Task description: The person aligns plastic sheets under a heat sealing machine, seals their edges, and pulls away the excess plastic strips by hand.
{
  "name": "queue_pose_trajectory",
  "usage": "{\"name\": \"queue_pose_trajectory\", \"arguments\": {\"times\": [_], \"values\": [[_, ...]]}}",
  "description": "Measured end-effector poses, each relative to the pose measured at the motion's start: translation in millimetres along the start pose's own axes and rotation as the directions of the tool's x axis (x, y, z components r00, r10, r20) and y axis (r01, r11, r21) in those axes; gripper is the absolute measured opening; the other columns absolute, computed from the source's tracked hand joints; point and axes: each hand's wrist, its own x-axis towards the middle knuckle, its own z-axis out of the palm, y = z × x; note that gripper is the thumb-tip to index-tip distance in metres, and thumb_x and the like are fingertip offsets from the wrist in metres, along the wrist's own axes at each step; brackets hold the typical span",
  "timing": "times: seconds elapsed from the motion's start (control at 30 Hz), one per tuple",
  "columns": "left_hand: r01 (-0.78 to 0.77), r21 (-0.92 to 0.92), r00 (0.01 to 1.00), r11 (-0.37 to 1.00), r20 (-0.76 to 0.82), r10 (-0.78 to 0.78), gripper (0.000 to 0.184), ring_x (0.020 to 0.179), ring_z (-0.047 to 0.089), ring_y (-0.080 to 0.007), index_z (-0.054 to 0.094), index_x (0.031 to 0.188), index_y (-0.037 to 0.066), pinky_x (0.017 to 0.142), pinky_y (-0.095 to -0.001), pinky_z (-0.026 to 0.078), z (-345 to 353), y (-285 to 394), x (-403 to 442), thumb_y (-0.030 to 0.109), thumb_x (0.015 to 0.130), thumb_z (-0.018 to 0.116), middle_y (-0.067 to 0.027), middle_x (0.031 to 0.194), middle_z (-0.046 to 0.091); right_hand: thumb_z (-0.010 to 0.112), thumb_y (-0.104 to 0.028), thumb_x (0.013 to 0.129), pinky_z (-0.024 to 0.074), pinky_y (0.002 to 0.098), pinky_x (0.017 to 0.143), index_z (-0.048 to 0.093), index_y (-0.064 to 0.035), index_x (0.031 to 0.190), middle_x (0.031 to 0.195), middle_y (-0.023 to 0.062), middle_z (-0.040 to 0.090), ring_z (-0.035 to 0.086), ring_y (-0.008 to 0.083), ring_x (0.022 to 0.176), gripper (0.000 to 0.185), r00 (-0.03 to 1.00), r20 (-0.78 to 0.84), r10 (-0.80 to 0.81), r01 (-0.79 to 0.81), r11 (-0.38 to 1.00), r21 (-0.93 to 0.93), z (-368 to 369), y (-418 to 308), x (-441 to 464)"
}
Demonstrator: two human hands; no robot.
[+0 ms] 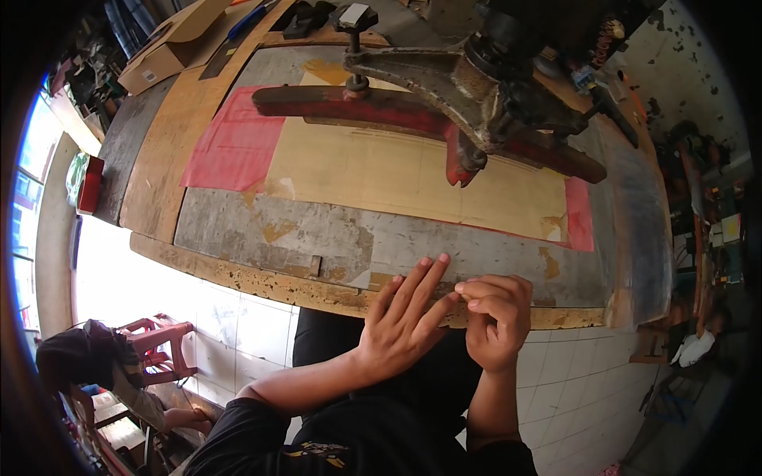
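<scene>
My left hand point(403, 324) is spread open, palm down, over the front edge of the worktable point(317, 238). Just right of it, my right hand point(498, 317) has its fingers curled, with thumb and fingertips close together near my left thumb; anything between them is too small to make out. Beyond both hands lies a cream sheet point(357, 170) on the grey board, with a red-pink sheet point(234, 143) showing at its left and a strip of the same colour at its right. A dark metal arm with a long red bar point(397, 111) stands across the sheets.
An open cardboard box point(171, 44) sits at the back left. Clear plastic sheeting point(639, 238) covers the table's right end. At the lower left, a person point(119, 373) is beside a red stool point(163, 345). Tools and shelves fill the far right.
</scene>
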Motion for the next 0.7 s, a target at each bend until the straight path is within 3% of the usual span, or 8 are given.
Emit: {"name": "queue_pose_trajectory", "arguments": {"times": [0.7], "values": [[0.016, 0.014, 0.999, 1.0, 0.028, -0.017, 0.059, 0.147, 0.058, -0.027, 0.058, 0.141, 0.018, 0.121, -0.0421, 0.037, -1.4, 1.6, 0.5, 0.033, 0.088, 0.078, -0.013, 0.16, 0.06, 0.068, 0.014, 0.089, 0.0482, 0.0413, 0.087, 0.055, -0.014, 0.105, 0.102, 0.0028, 0.081, 0.073, 0.0251, 0.09, 0.035, 0.999, 0.033, -0.003, 0.004, 0.999, -0.034, -1.6, -0.8, -1.8]]}}
